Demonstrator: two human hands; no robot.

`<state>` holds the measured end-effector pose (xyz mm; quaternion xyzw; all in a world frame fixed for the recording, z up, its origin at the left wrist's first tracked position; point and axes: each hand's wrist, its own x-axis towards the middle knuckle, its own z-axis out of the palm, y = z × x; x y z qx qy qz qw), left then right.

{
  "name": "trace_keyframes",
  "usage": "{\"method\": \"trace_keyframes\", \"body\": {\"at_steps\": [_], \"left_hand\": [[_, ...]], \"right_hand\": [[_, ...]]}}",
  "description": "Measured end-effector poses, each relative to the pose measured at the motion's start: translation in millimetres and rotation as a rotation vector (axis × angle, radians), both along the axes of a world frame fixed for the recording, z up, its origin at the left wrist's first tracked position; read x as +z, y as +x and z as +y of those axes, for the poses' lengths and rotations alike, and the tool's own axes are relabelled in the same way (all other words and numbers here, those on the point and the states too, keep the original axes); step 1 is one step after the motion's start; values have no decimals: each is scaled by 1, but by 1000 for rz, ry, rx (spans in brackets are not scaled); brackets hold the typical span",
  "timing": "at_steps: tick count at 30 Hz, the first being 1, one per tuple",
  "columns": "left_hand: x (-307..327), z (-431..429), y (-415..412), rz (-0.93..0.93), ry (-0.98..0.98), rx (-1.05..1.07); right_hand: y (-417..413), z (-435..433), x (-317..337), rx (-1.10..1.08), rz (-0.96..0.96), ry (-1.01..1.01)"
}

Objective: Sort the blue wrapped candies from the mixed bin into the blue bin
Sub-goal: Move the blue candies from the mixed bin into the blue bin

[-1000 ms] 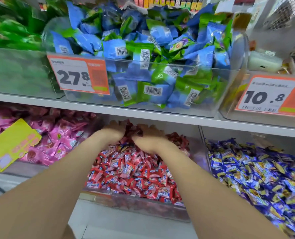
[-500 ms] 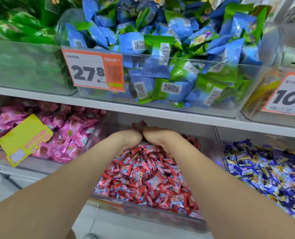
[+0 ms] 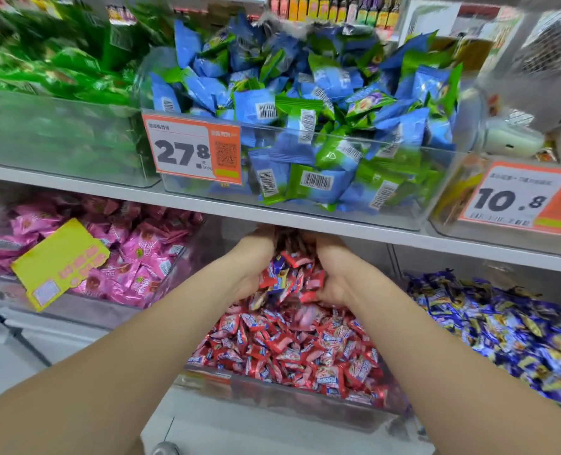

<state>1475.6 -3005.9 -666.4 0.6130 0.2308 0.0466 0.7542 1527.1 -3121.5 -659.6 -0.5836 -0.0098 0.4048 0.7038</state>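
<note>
Left hand (image 3: 249,269) and right hand (image 3: 336,274), fingers curled into one shared cup, hold a heap of red candies (image 3: 300,280) above the mixed bin (image 3: 272,390), seemingly to expose a blue wrapped candy (image 3: 280,265) among them, with the blue bin (image 3: 515,274) just beside on the right.

I log: bin (image 3: 305,394) clear, glossy plastic; wrappers (image 3: 305,349) shiny, crinkled film; price tag (image 3: 180,149) matt paper; shelf (image 3: 207,206) smooth, white.

shop shelving | white shelf (image 3: 305,221) across middle | orange 27.8 tag (image 3: 190,149), 10.8 tag (image 3: 515,198) | yellow tag (image 3: 59,261) left | bottles (image 3: 335,8) top back | bright light
</note>
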Motion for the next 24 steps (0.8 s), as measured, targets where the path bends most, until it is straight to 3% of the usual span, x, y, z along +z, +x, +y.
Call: {"method": "trace_keyframes", "body": {"at_steps": [4, 7, 8, 11, 13, 17, 19, 21, 24], "left_hand": [[1, -6, -15, 45, -71, -81], [-7, -8, -30, 92, -61, -208], [-11, -7, -34, 83, 39, -280], [-7, -2, -50, 72, 724, -430], [2, 2, -62, 94, 1015, -577], [-4, 14, -75, 243, 1499, -630], [-6, 19, -78, 274, 1522, -606], [0, 20, -82, 206, 1449, -624], [2, 21, -82, 118, 1379, -734]], "right_hand": [[-3, -30, 9, 113, -28, -62], [-16, -46, 5, 213, -132, -245], [-19, -50, 0, 253, -238, -328], [-31, -67, 1, 444, -790, -677], [-36, -81, 5, 576, -1087, -830], [-49, -100, -2, 599, -1355, -1097], [-54, -99, -4, 489, -1480, -1125], [-57, -93, -3, 437, -1505, -969], [-62, -86, -12, 570, -1483, -934]]}}
